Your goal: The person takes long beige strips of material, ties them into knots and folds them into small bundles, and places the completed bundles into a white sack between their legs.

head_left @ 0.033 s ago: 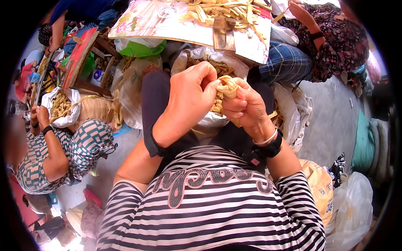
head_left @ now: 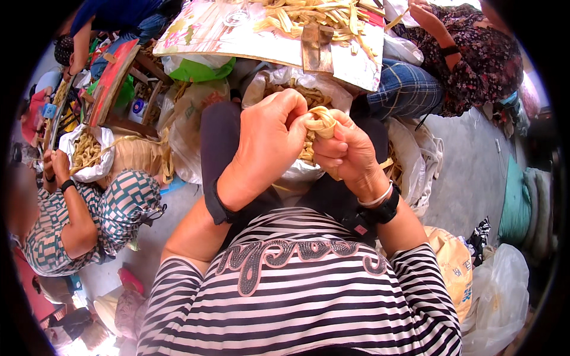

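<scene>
Between my two hands is a small knot of flat, pale yellow strip [head_left: 321, 121], wound round itself in loops; I cannot tell what the strip is made of. My left hand [head_left: 270, 139] pinches the knot's left side between thumb and fingertips. On its other side my right hand [head_left: 350, 145] grips it, fingers curled and thumb pressed against the loops. A short end of strip shows below the right fingers. Beneath the hands, between my knees, a white bag [head_left: 335, 92] holds many similar yellowish knotted pieces, partly hidden by my hands.
Beyond the bag stands a table [head_left: 208, 29] with loose yellow strips [head_left: 297, 18] and a wooden block [head_left: 317, 47]. At left a co-worker sits by a white bag [head_left: 110, 139] of knots; another sits at upper right. Plastic bags [head_left: 499, 296] lie at lower right.
</scene>
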Demonstrator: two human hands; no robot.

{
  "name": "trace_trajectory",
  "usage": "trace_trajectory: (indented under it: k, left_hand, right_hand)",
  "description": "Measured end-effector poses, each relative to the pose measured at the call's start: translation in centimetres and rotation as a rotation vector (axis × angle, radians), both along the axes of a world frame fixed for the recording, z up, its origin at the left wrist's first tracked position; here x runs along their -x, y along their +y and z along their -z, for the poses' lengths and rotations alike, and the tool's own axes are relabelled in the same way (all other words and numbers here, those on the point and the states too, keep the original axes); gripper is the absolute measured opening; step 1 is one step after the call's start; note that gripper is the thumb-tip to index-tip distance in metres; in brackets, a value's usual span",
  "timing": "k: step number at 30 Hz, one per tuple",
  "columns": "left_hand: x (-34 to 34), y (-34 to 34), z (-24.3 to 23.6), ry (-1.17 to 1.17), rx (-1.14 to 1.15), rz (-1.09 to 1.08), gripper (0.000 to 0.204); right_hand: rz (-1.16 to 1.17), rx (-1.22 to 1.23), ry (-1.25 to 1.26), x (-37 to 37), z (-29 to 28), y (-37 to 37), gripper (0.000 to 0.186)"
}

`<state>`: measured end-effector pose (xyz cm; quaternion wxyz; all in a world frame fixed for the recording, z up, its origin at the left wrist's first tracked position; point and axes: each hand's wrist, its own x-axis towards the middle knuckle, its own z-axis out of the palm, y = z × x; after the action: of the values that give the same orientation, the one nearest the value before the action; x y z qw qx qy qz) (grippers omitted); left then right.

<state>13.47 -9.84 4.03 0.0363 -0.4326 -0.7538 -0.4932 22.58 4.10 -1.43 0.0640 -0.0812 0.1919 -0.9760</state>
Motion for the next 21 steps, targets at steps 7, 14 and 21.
trace_trajectory:
  k: [7, 14, 21]
  left_hand:
    - [0.7, 0.1, -0.8, 0.066, 0.291, 0.143, 0.015]
    - [2.5, -1.7, 0.5, -1.310, -0.059, 0.562, 0.027]
    - [2.9, -1.1, 1.0, -0.043, 0.495, 0.207, 0.024]
  right_hand:
    - [0.265, -0.446, -0.110, 0.2, -0.7, 0.4, 0.018]
    - [0.447, -1.232, -0.036, -1.8, -2.6, 3.6, 0.018]
    - [0.402, -1.313, -0.112, -0.6, -0.1, 3.3, 0.017]
